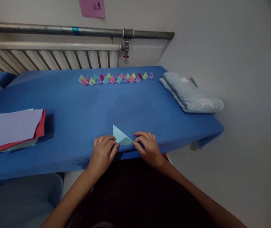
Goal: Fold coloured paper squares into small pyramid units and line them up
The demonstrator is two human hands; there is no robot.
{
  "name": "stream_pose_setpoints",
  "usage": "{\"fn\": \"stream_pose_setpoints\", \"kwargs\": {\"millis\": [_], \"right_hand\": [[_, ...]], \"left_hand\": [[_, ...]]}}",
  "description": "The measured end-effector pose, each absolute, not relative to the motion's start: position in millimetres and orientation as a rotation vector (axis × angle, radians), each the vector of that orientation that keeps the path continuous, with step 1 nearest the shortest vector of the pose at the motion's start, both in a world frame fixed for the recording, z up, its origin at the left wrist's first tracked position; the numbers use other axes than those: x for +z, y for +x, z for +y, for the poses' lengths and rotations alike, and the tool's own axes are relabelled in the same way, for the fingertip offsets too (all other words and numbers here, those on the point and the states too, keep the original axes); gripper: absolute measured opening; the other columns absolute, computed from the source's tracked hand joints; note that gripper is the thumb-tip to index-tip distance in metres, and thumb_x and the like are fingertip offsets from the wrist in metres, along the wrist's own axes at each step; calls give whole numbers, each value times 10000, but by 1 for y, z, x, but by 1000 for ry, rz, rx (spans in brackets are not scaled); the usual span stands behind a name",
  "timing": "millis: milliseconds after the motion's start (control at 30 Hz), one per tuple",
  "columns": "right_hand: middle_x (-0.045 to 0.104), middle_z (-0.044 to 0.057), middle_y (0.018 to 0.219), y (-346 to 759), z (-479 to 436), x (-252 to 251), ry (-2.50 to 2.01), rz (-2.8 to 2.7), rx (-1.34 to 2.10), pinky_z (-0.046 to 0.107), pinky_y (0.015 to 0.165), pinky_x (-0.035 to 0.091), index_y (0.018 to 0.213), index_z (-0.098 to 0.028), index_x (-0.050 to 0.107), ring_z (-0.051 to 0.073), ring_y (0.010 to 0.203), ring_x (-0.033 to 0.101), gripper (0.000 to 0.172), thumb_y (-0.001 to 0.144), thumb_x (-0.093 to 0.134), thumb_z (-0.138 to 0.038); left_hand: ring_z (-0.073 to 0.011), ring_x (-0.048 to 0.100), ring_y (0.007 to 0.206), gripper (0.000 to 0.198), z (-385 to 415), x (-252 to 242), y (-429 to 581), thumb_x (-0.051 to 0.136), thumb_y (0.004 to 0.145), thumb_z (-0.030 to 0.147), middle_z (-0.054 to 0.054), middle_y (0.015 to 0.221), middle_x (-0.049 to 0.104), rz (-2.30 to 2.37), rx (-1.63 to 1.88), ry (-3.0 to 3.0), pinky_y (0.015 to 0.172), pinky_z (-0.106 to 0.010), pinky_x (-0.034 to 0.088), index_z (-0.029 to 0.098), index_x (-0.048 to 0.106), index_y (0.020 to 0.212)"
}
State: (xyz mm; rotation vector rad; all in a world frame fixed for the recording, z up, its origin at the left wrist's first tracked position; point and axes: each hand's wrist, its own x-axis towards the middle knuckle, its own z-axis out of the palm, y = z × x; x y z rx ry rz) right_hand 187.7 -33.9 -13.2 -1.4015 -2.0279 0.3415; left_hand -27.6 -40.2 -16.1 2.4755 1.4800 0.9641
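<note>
pink paper note (88,9) was up on the pale wall (220,63), had a couple of dark handwritten characters (97,6) on it, first one looked like 小 to me, second was too tiny to make out

Forearms (84,183) angled inward, left hand (102,153) palm down, fingers (103,139) bent; right hand (149,148) opposite, fingers curled
</note>
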Motion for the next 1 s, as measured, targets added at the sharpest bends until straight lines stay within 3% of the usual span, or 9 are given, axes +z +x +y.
{"fn": "stream_pose_setpoints", "kwargs": {"millis": [300, 1000], "right_hand": [[649, 66, 1125, 190, -32, -11, -1421, -2069, 393, 420, 888, 354, 799, -225, 623, 248, 1064, 548, 72, 845, 608, -278], [651, 63, 1114, 187, -25, -2, -1519, -2053, 532, 423, 879, 351, 678, -209, 592, 244, 1053, 539, 158, 826, 606, -262]], "left_hand": [[-229, 571, 947, 118, -41, -16, -24, 519, 914, 210, -73, 1001, 650, 1547, 949, 2425, 835, -411, 402, 172, 588, 825], [-258, 547, 972, 111, -41, -19, -19, 518, 884, 202, -101, 1024, 626, 1640, 975, 2372, 824, -438, 423, 180, 570, 789]]}}
